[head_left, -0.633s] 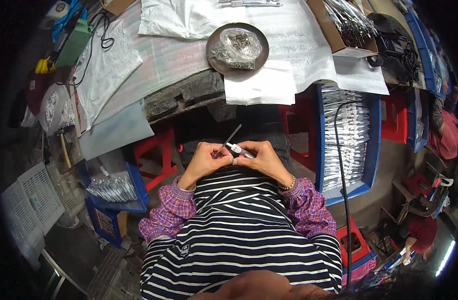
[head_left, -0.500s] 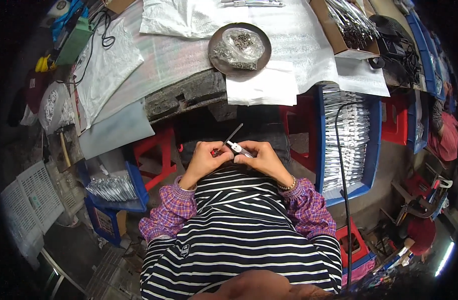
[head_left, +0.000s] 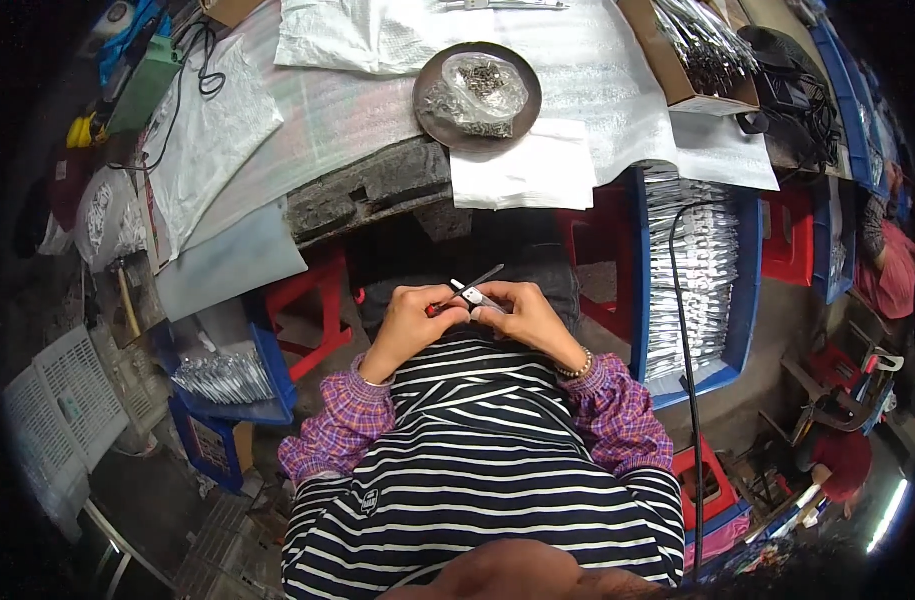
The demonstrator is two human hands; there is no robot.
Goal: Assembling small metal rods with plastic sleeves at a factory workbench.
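Observation:
Both of my hands meet in front of my striped shirt, below the table edge. My left hand (head_left: 417, 320) is closed around a slim red-handled screwdriver (head_left: 482, 279), whose thin dark shaft slants up to the right. In my right hand (head_left: 525, 312) I grip a small metal part with a white end (head_left: 471, 294), pinched between thumb and fingers. The screwdriver's shaft passes over or close beside the white end; whether they touch I cannot tell. My left fingertips also come close to the part.
A round dish (head_left: 429, 112) with bagged small screws sits on the table near white sheets (head_left: 522, 175). Blue crates of similar metal parts stand right (head_left: 747, 300) and left (head_left: 285, 375). A black cable (head_left: 689, 420) hangs at the right. Another person (head_left: 882, 280) is far right.
The screwdriver's shaft has swung down to the right, across the white end of the part, and more of its red handle shows. Both hands stay nearly in place.

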